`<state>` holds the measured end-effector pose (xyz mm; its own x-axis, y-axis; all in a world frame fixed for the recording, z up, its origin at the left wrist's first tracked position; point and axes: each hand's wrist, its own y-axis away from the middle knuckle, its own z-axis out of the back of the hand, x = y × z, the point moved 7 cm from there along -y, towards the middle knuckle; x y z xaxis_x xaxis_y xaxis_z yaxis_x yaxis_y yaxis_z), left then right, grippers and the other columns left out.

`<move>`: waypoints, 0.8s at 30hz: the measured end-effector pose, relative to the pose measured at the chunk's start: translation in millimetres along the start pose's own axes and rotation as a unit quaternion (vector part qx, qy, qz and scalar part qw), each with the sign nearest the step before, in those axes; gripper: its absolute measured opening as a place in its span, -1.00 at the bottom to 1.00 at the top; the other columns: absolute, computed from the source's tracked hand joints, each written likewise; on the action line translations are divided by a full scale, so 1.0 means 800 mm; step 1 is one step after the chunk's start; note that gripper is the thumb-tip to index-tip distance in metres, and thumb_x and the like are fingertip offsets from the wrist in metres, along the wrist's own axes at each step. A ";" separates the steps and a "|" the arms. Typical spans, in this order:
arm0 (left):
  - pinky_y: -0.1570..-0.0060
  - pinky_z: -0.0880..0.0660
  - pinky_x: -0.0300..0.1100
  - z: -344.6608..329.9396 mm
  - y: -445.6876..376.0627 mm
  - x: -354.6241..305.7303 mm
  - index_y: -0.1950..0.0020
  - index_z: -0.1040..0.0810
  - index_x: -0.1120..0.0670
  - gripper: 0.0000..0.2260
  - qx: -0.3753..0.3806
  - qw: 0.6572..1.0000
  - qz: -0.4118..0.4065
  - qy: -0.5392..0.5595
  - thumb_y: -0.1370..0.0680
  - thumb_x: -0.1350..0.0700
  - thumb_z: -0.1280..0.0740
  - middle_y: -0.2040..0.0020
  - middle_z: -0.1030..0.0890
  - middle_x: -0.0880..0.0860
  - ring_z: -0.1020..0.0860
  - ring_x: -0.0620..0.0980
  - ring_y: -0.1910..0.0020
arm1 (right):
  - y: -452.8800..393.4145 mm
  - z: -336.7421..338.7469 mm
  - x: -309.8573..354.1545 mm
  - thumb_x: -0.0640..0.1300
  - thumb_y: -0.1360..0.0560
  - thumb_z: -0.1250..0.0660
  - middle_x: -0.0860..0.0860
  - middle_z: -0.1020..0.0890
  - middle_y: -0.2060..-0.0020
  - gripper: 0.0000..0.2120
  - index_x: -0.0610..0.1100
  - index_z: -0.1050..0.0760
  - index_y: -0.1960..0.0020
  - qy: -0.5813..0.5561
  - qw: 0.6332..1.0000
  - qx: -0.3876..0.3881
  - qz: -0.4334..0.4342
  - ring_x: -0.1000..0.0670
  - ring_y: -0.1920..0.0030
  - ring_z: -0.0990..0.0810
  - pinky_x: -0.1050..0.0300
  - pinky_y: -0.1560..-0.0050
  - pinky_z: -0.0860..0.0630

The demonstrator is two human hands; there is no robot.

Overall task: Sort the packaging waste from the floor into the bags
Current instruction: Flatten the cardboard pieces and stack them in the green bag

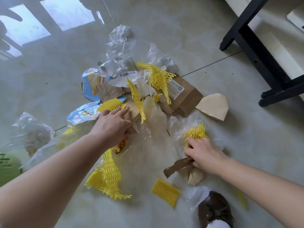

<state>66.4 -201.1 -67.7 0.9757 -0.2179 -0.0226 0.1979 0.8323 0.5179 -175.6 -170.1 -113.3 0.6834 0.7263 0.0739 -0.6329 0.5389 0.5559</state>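
Note:
A heap of packaging waste lies on the tiled floor: yellow foam netting (158, 78), crumpled clear plastic film (120, 46), a brown paper bag (184, 97) with a white label, and blue snack wrappers (90, 83). My left hand (113, 124) presses on brown paper scraps (131, 112) in the heap's middle, thumb tucked under them. My right hand (202, 153) grips a torn cardboard strip (177, 166) and touches a yellow foam net (197, 132) lying on clear film. More yellow netting (108, 176) and a small flat foam piece (166, 192) lie near me.
A clear plastic bag (34, 135) with some waste in it lies open at the left, beside a green perforated basket (7, 165). A black table leg frame (263, 60) stands at the right. A tan paper cone (213, 106) lies near it. My slipper (215, 209) is at the bottom.

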 end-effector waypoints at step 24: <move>0.06 -0.54 -0.02 0.075 0.000 0.026 -0.18 -0.48 0.20 -0.54 -0.073 0.994 0.045 -0.065 -0.50 0.15 0.12 -0.30 -0.45 0.08 -0.58 0.16 -0.06 | 0.048 0.036 -0.148 -0.19 -0.46 -0.37 -0.04 -0.63 0.21 -0.93 -0.14 -0.56 0.06 -0.733 0.537 -0.249 -0.336 0.02 0.29 -0.63 0.10 0.27 -0.61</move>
<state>81.0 -236.7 -16.9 0.9718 -0.1943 0.1334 0.1305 0.9149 0.3821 -270.4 -247.4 -76.7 0.1400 -0.6230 0.7696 0.1665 0.7810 0.6020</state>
